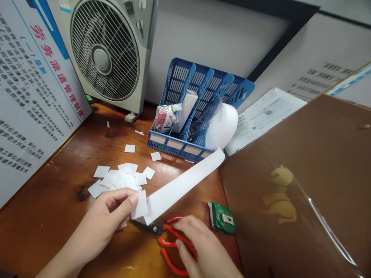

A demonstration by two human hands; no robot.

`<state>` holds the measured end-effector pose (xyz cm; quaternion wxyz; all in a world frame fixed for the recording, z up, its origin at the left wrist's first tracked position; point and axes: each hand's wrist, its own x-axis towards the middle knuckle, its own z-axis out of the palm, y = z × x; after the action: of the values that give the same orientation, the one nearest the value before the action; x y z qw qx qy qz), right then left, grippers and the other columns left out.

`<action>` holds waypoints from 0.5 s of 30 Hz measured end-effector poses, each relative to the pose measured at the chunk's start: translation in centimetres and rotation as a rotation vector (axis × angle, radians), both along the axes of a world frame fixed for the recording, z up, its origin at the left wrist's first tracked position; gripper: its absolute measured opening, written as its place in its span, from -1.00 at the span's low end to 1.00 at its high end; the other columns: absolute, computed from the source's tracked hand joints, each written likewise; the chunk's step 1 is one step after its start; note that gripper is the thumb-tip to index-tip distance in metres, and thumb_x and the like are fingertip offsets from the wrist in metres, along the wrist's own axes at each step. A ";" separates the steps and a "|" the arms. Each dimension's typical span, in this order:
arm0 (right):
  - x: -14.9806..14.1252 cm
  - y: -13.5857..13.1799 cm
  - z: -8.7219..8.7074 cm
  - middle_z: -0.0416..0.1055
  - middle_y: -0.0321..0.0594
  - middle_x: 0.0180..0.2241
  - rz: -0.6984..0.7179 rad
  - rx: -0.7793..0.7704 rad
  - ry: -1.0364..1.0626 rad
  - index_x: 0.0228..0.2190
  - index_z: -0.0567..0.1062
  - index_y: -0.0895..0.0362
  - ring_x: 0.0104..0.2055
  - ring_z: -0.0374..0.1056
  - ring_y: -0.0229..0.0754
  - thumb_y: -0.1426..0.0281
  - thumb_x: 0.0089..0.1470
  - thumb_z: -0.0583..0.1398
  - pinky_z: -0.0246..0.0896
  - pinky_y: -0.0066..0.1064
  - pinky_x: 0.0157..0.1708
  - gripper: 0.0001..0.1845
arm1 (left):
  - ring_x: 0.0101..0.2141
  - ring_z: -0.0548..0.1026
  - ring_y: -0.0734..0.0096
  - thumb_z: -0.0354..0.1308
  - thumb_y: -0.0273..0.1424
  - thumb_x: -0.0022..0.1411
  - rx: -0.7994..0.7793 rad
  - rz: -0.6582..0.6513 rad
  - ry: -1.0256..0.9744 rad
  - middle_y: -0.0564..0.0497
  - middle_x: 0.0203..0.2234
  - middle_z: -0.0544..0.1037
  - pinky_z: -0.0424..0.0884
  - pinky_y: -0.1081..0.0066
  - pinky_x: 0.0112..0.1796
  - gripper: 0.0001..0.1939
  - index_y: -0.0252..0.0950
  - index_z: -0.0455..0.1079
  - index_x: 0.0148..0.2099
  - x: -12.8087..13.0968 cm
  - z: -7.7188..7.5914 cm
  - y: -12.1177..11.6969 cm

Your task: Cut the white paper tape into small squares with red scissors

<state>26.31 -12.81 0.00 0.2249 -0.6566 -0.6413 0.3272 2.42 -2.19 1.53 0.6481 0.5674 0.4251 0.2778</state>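
My left hand [107,218] pinches a small white paper square [140,205] between thumb and fingers. The square overlaps the near end of a long white paper strip [182,181]; whether they are joined I cannot tell. My right hand [204,247] grips red-handled scissors [157,230], whose handles are spread apart. Their dark blades point left and pass partly out of sight under the paper and near my left fingers. Just beyond my left hand lies a loose pile of cut white squares [120,175]. To the right of the scissors rests a green tape measure [222,218].
A blue file rack [179,148] at the back holds a plastic packet [165,117], a folded white paper [187,108] and a white roll [222,125]. A box fan [106,54] stands back left. A brown panel [319,173] and printed papers [261,119] lie right.
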 end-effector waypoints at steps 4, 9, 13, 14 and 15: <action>1.6 3.9 1.4 0.59 -0.12 -0.31 -0.519 0.051 0.764 -0.34 0.64 0.14 -0.25 0.49 -0.06 0.24 -0.01 0.43 0.42 -0.34 -0.21 -0.75 | -0.56 0.04 0.51 0.12 0.04 0.38 -0.005 -0.046 -0.017 0.16 -0.62 0.17 -0.01 0.45 -0.50 -0.49 -0.30 0.50 -0.36 0.1 0.5 -0.6; 5.8 10.2 1.6 0.59 -0.10 -0.27 -0.710 0.156 1.105 -0.27 0.57 0.13 -0.27 0.54 -0.07 -0.17 0.05 0.21 0.54 -0.28 -0.27 -0.39 | -0.55 0.13 0.52 0.12 0.02 0.38 -0.066 -0.168 -0.033 0.15 -0.59 0.24 0.04 0.47 -0.49 -0.51 -0.32 0.45 -0.35 0.6 -0.5 -1.3; 7.8 14.1 4.0 0.30 -0.43 -0.64 -0.766 0.282 1.147 -0.50 0.41 0.09 -0.62 0.27 -0.34 0.18 0.17 0.25 0.36 -0.54 -0.57 -0.69 | -0.54 0.29 0.47 0.08 0.02 0.39 -0.091 -0.177 -0.006 0.10 -0.58 0.38 0.17 0.48 -0.48 -0.51 -0.32 0.43 -0.29 1.3 -1.4 -1.5; 8.1 14.7 4.8 0.25 -0.45 -0.68 -0.764 0.299 1.135 -0.54 0.38 0.10 -0.66 0.21 -0.36 0.25 0.18 0.24 0.28 -0.58 -0.62 -0.68 | -0.52 0.31 0.46 0.08 0.01 0.39 -0.076 -0.154 0.001 0.08 -0.55 0.41 0.20 0.48 -0.47 -0.53 -0.32 0.44 -0.27 1.2 -1.5 -1.5; 8.4 15.3 5.6 0.22 -0.45 -0.70 -0.759 0.311 1.114 -0.57 0.37 0.12 -0.67 0.17 -0.37 0.30 0.19 0.22 0.23 -0.59 -0.65 -0.67 | -0.52 0.33 0.46 0.09 0.01 0.39 -0.060 -0.132 0.012 0.08 -0.54 0.43 0.21 0.48 -0.47 -0.54 -0.32 0.45 -0.24 1.1 -1.6 -1.5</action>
<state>34.72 2.49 5.62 0.7112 -0.5300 -0.1955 0.4184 3.47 -3.73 -0.06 0.6792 0.5763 0.3988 0.2180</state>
